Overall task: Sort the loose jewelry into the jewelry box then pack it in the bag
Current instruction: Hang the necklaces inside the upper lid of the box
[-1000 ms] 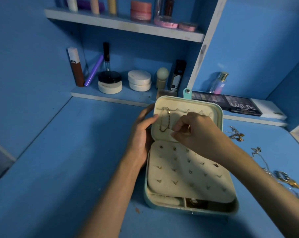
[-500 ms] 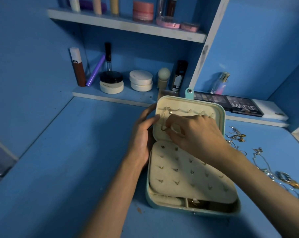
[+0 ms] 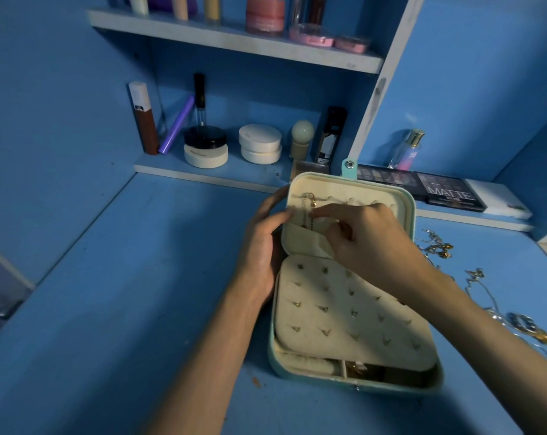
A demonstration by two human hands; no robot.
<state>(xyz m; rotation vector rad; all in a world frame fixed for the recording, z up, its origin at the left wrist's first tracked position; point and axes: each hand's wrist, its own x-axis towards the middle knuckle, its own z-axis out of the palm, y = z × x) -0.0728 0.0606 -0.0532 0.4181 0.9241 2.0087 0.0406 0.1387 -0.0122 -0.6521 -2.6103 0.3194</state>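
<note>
A teal jewelry box [image 3: 400,386] with cream lining lies open on the blue desk. Its earring panel [image 3: 344,312] holds several small studs. A gold chain [image 3: 308,211] hangs from a hook inside the raised lid, its lower end dipping into the lid pocket. My left hand [image 3: 262,246] grips the lid's left edge, thumb on the lining. My right hand [image 3: 360,240] rests over the lid, fingertips pinching at the chain beside the pocket. Loose jewelry [image 3: 438,246] lies on the desk to the right, with more chains and rings [image 3: 523,324] further right. No bag is visible.
Behind the box, a low shelf carries cosmetic jars [image 3: 259,142], tubes and a brush. An eyeshadow palette [image 3: 448,191] and a perfume bottle [image 3: 405,150] sit at back right. An upper shelf [image 3: 234,39] holds more jars. Bare desk surface [image 3: 124,293] stretches to the left.
My right hand has shifted left across the lid to the chain. The chain's lower end has gone down into the lid pocket. My left hand stays on the lid edge.
</note>
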